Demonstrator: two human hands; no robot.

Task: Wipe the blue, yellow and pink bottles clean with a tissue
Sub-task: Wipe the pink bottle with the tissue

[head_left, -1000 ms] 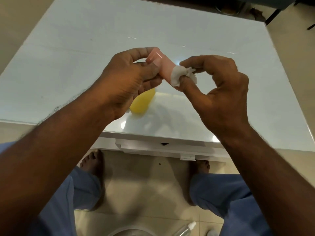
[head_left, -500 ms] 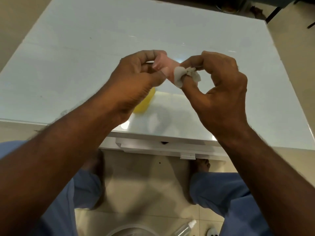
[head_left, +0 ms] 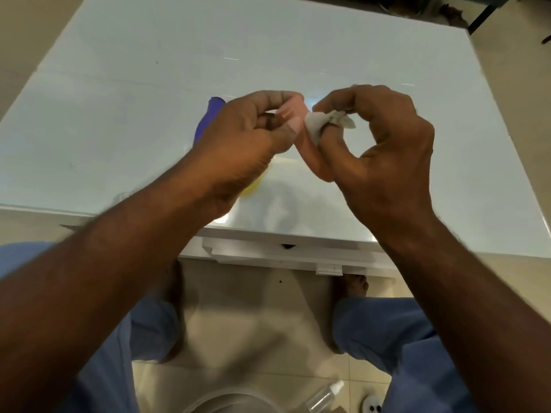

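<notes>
Above the white table (head_left: pixel 119 120), my left hand (head_left: pixel 244 138) grips one end of the small pink bottle (head_left: pixel 293 120). My right hand (head_left: pixel 378 150) pinches a crumpled white tissue (head_left: pixel 320 125) against the bottle's side. The blue bottle (head_left: pixel 207 120) lies on the table behind my left hand, partly hidden by it. Only a sliver of the yellow bottle (head_left: pixel 253 186) shows under my left wrist.
The table's near edge (head_left: pixel 283 251) with a drawer front runs just below my hands. On the tiled floor by my feet stand a clear spray bottle (head_left: pixel 325 397), a round pale container (head_left: pixel 229 403) and a small white cap (head_left: pixel 372 406).
Both hands shifted slightly with the pink bottle; my left hand moved right, uncovering the blue bottle. The tissue slid along the pink bottle. Less of the yellow bottle shows.
</notes>
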